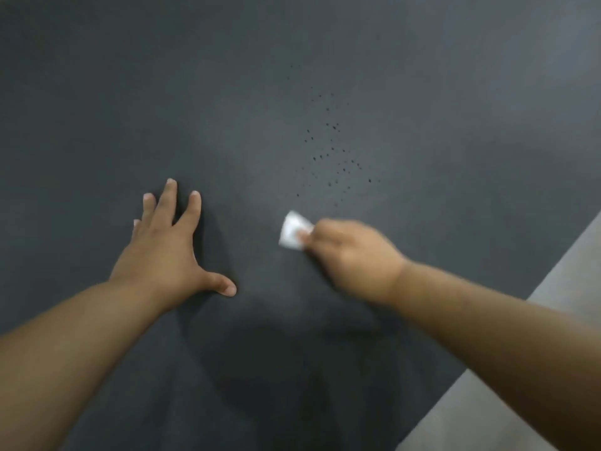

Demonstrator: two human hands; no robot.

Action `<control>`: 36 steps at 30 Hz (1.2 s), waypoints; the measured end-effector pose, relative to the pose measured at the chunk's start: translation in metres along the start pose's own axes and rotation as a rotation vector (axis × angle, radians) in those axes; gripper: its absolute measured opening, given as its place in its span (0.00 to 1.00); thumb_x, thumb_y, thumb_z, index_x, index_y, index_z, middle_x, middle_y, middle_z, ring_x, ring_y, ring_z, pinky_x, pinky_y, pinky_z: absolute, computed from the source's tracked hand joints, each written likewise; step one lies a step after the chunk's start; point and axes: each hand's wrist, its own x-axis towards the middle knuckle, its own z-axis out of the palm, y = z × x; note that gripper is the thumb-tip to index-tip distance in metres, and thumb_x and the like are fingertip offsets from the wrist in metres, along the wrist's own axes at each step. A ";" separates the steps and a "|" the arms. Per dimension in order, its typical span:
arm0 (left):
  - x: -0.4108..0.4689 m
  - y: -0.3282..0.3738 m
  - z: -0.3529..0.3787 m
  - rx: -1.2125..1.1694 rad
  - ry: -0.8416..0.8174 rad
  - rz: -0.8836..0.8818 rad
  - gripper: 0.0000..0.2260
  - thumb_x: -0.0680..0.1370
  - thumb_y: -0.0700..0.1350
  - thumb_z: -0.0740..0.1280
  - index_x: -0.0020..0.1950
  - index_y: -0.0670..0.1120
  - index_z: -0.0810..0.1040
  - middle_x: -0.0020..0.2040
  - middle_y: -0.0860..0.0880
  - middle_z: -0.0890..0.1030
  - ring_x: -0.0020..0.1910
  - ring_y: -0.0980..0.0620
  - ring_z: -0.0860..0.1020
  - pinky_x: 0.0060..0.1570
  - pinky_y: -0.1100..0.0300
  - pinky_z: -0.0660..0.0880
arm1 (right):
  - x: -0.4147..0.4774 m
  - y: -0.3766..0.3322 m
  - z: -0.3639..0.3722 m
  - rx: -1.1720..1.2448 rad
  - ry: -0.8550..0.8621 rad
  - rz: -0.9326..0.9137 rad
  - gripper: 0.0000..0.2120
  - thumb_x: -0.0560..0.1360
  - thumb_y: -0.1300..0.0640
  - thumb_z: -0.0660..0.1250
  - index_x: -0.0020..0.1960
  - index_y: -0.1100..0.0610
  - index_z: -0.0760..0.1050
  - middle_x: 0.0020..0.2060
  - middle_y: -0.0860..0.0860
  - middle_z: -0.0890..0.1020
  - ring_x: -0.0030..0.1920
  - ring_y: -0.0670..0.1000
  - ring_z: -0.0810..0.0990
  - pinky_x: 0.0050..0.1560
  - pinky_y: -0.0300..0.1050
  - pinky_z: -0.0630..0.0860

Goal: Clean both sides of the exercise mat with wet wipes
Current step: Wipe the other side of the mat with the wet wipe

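A dark grey exercise mat fills almost the whole view. Several small dark specks dot it right of centre. My left hand lies flat on the mat with fingers spread, left of centre. My right hand, blurred, pinches a small folded white wet wipe and holds it on the mat just below the specks.
A lighter grey floor shows at the lower right, past the mat's diagonal edge. A shadow falls on the mat between my forearms.
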 end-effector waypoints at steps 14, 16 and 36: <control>0.010 -0.002 0.001 0.038 -0.024 0.021 0.65 0.56 0.66 0.76 0.75 0.51 0.33 0.74 0.52 0.29 0.74 0.46 0.31 0.73 0.49 0.41 | 0.034 -0.040 0.015 0.046 -0.067 -0.220 0.11 0.68 0.62 0.61 0.47 0.64 0.79 0.35 0.56 0.76 0.29 0.57 0.73 0.25 0.42 0.66; 0.009 -0.002 0.001 0.028 -0.023 0.018 0.65 0.56 0.66 0.76 0.76 0.51 0.33 0.74 0.53 0.29 0.74 0.47 0.31 0.73 0.49 0.41 | 0.047 -0.027 0.003 0.030 -0.128 -0.181 0.11 0.75 0.58 0.57 0.41 0.57 0.77 0.33 0.54 0.74 0.32 0.57 0.74 0.29 0.44 0.66; 0.010 0.008 -0.007 -0.048 -0.034 -0.052 0.65 0.53 0.59 0.81 0.77 0.52 0.40 0.75 0.55 0.33 0.74 0.47 0.33 0.73 0.47 0.44 | 0.128 0.077 -0.027 -0.229 0.175 0.197 0.11 0.73 0.64 0.60 0.53 0.65 0.77 0.46 0.61 0.77 0.45 0.62 0.78 0.40 0.48 0.72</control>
